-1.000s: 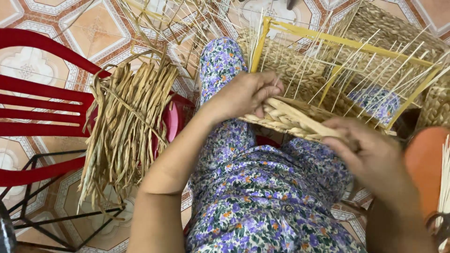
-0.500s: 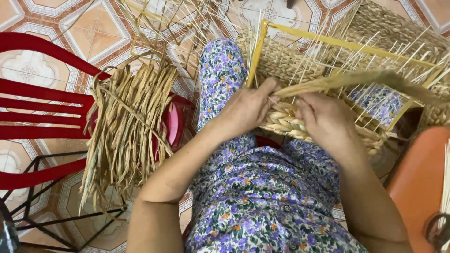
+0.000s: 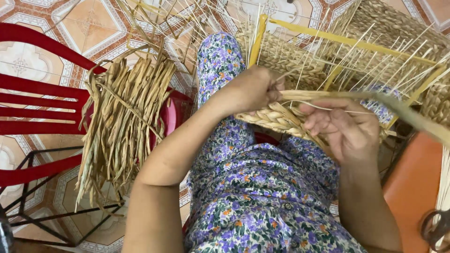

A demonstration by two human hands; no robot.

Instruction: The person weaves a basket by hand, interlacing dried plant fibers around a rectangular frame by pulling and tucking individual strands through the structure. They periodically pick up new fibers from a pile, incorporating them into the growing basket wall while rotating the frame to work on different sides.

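On the floral-clothed lap, the right hand (image 3: 344, 126) curls around a flat dried strand (image 3: 375, 100). The left hand (image 3: 251, 89) pinches shut on the woven basket rim (image 3: 274, 119). Left, dried grass (image 3: 124, 122) drapes a red chair (image 3: 42, 93).

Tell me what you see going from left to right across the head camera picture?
Red plastic chair → hanging bundle of dried tan straw strips → left hand → braided straw edge of the basket being woven → right hand → orange plastic seat.
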